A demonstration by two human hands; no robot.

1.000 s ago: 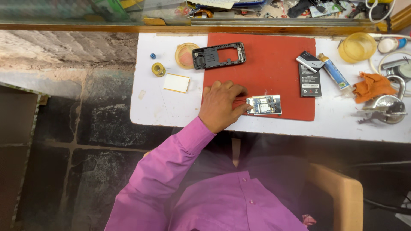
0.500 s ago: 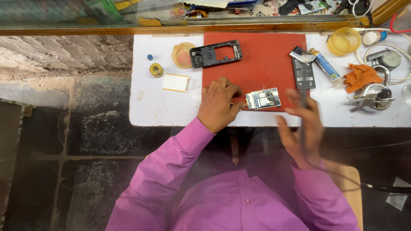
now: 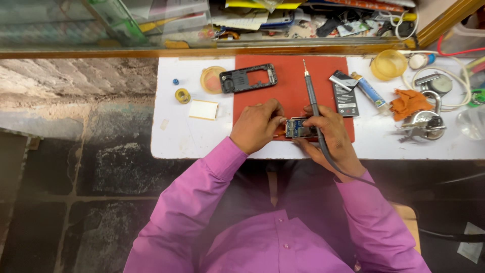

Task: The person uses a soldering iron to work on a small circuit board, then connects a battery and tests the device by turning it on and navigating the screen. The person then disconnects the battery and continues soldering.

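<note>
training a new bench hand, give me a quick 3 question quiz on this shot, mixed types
1. True or false: the right hand holds a corded soldering iron.
2. What does the left hand steady? A) small circuit board B) black phone frame C) orange cloth
3. Fill in: the board lies on a ___ mat.

Key: 1 true; 2 A; 3 red

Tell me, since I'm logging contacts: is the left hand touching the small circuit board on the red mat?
Touching. The head view shows the left hand with its fingertips pressed on the left edge of the circuit board, no gap visible, on the red mat.
</note>
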